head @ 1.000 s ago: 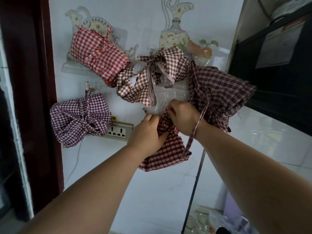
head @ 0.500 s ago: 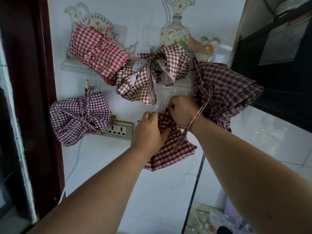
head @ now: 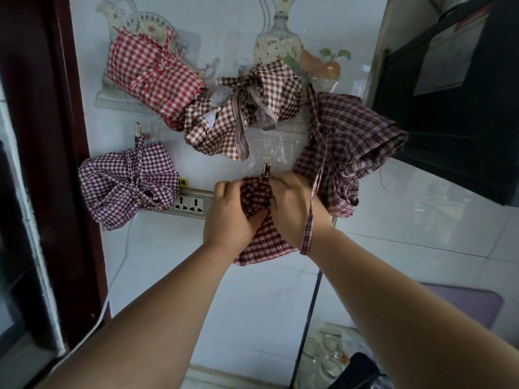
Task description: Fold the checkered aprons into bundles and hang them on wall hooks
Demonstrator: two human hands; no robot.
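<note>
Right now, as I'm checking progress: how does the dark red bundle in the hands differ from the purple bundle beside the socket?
The purple bundle hangs untouched from its hook by a strap; the dark red bundle is gripped by the left hand and right hand below another hook. The purple bundle is left of the socket strip, the dark red bundle right of it. Both are gathered checkered cloth.

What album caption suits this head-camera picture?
Left hand and right hand hold a dark red checkered bundle at a wall hook; four others hang nearby.
</note>
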